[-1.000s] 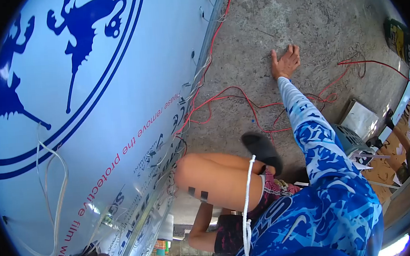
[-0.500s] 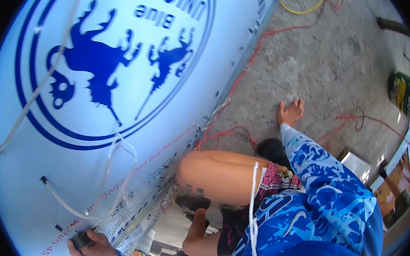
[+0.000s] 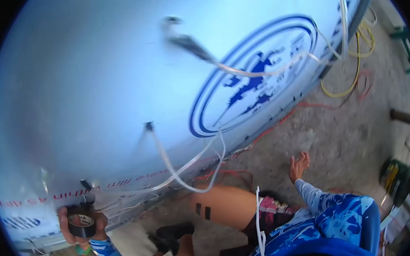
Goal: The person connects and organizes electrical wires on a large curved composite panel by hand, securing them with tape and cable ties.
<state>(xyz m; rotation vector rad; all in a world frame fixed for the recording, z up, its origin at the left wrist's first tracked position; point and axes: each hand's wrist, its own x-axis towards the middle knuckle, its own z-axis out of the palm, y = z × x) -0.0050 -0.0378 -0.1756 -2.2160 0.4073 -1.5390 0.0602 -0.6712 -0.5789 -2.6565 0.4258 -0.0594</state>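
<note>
My left hand (image 3: 79, 227) is at the lower left, shut on a roll of black tape (image 3: 81, 222) held against the lower edge of a big white panel (image 3: 93, 88). The panel bears a round blue logo (image 3: 253, 77) and red print on its protective film. White wires (image 3: 189, 169) loop across the panel close to the tape. My right hand (image 3: 299, 165) is out to the right over the concrete floor (image 3: 348, 137), fingers spread, holding nothing. Two short strips of black tape (image 3: 201, 210) are stuck on my bare thigh.
Red wires (image 3: 280, 120) run along the panel's edge on the floor. A coil of yellow cable (image 3: 353, 77) lies at the upper right. A green object (image 3: 392, 174) sits at the far right. My folded legs and a dark sandal (image 3: 172, 231) fill the bottom middle.
The view has swung, so the logo now sits at the upper right. My left hand has turned the tape roll up into full view. My right hand has stayed by the floor.
</note>
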